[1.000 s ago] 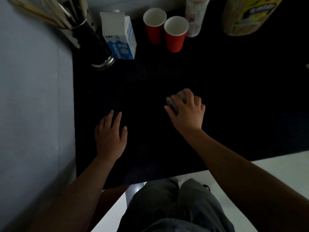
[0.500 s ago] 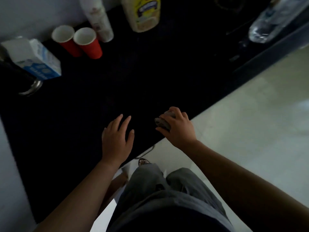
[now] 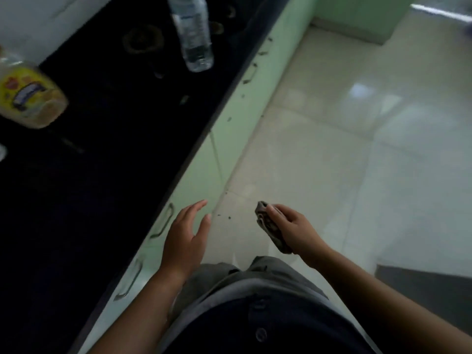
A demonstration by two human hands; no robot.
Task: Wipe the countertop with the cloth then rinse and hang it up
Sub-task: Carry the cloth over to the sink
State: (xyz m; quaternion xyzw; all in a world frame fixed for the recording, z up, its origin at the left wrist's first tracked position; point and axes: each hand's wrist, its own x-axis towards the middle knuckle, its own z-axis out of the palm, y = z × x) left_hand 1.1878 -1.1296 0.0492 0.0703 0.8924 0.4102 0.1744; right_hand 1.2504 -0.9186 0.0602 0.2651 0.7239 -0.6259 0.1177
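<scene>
Our right fingers [image 3: 277, 210] are curled around the cloth [image 3: 272, 228], a dark bunched wad pinched between thumb and fingertips just right of the frame's centre, low down. The cloth hangs in the air over the pale tiled floor [image 3: 344, 139], clear of the table. Our right hand [image 3: 293, 227] wraps it from the right side, so only its left edge and lower end show

Our left fingers [image 3: 198, 209] are spread and slack, gripping nothing. The left hand [image 3: 185, 238] hovers palm-down just left of the cloth hand, apart from it, over the strip where the green cabinet front [image 3: 201, 169] meets the floor. Both bare forearms run down to the bottom edge of the frame, with our dark shirt and grey trousers between them

The black table [image 3: 97, 175] fills the left half of the frame, its edge running diagonally from the top centre to the lower left. On it, at the top centre, a clear plastic water bottle [image 3: 192, 34] stands. At the far left edge sits a blurred bottle with a yellow label [image 3: 28, 98]. Curved metal handles [image 3: 163, 221] show on the cabinet front below the table edge, and small dark specks dot the cabinet and floor near our left hand
</scene>
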